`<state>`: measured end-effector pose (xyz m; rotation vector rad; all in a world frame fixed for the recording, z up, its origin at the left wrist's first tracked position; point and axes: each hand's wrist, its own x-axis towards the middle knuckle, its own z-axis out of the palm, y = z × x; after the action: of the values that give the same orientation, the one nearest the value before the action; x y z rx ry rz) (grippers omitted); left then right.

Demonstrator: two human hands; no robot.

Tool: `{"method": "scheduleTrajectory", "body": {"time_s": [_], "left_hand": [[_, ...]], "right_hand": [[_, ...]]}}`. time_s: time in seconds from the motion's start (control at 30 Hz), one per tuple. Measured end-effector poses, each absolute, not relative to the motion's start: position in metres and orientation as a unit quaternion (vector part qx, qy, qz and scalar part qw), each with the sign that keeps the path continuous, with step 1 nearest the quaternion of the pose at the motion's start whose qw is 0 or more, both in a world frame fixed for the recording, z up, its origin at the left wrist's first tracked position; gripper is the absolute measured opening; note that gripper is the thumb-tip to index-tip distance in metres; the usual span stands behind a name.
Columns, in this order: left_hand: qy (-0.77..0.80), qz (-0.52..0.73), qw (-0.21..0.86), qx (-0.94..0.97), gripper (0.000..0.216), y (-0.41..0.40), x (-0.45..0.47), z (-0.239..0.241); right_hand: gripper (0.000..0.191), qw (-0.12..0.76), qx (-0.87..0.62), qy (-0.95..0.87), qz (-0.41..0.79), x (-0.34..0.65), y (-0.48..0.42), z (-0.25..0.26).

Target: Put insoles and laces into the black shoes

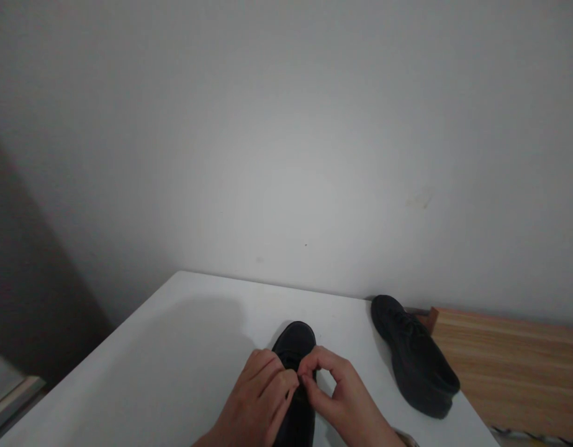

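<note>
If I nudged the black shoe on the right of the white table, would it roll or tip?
The black shoe likely slides, not rolls: it seems flat on its sole. Near the white table's right edge, it might fall off.

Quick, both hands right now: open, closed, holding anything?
Left hand: fingers curled onto the black shoe; grip hidden, cannot tell.
Right hand: thumb and forefinger pinched shut at the same shoe's lacing.

dim soft light, dark shadowed left side, slight overall softness
</note>
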<state>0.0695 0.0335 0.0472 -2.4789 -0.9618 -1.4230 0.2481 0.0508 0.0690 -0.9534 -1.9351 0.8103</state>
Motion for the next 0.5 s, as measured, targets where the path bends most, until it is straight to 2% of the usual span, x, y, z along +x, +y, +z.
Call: {"method": "scheduleTrajectory", "body": {"time_s": [0.2, 0.37, 0.5], "left_hand": [[-0.347, -0.489, -0.015, -0.8, 0.021, 0.024, 0.061, 0.04], [-0.358, -0.495, -0.054, -0.79, 0.022, 0.02, 0.06, 0.04], [-0.367, -0.499, -0.139, -0.773, 0.017, 0.017, 0.052, 0.038]], "right_hand": [[0.018, 0.45, -0.385, -0.77, 0.238, 0.245, 0.052, 0.057], [0.015, 0.443, -0.411, -0.765, 0.223, 0.239, 0.052, 0.054], [0.013, 0.443, -0.413, -0.756, 0.25, 0.254, 0.051, 0.055]]}}
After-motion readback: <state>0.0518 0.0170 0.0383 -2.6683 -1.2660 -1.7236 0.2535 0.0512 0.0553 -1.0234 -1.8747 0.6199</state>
